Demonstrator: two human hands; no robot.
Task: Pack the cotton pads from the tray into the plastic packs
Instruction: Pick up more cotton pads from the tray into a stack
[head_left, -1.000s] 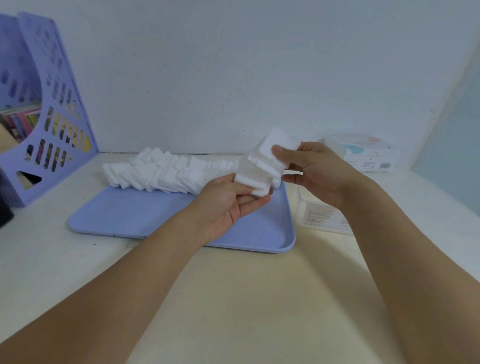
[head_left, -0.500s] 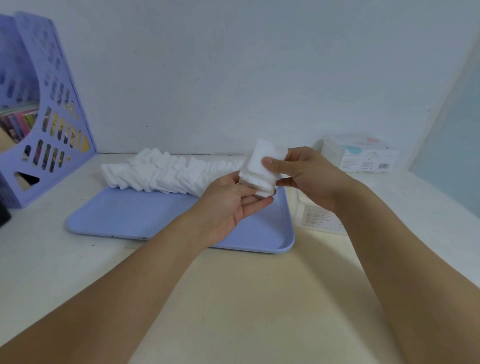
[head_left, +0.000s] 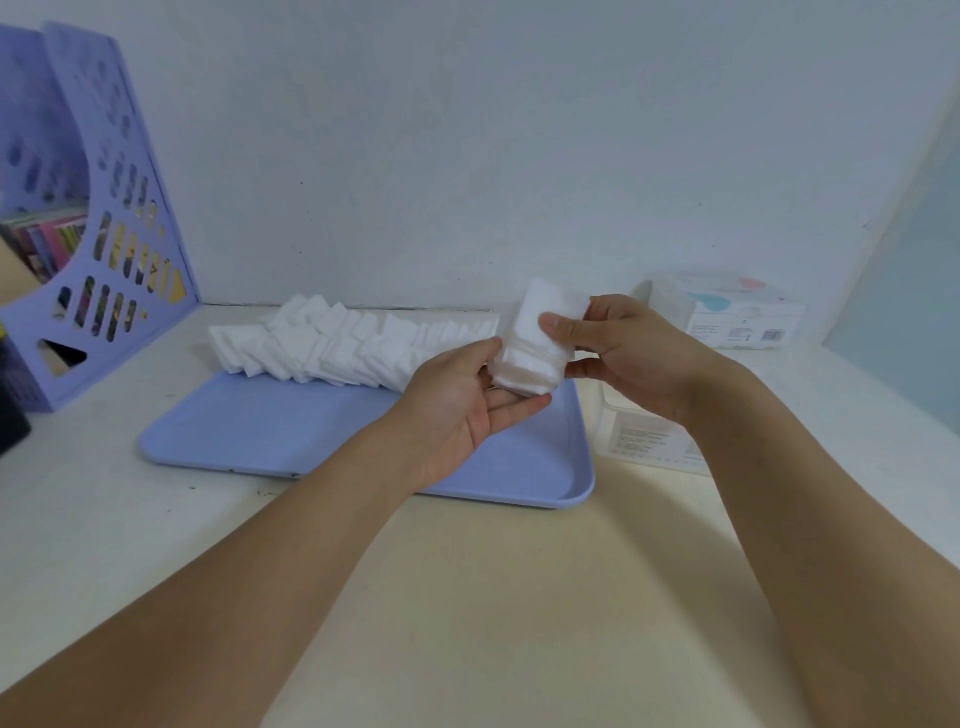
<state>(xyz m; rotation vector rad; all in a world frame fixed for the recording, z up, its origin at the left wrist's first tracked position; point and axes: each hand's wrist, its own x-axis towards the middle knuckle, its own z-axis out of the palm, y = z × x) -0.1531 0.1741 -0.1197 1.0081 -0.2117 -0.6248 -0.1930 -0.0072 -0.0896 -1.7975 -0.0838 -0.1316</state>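
A stack of white cotton pads is held between both hands above the right end of the blue tray. My left hand supports the stack from below and the left. My right hand pinches it from the right, thumb on its top face. A long leaning row of cotton pads lies along the tray's far edge. A clear plastic pack lies on the table right of the tray, partly hidden by my right wrist. A second, full pack sits by the wall.
A purple perforated file holder with books stands at the far left. A dark object sits at the left edge. The white wall runs right behind the tray. The cream table stretches toward me under my forearms.
The fanned-out pads have been squared into a tighter, more upright stack. Both hands have shifted slightly, and my right thumb now presses on the stack's top face.
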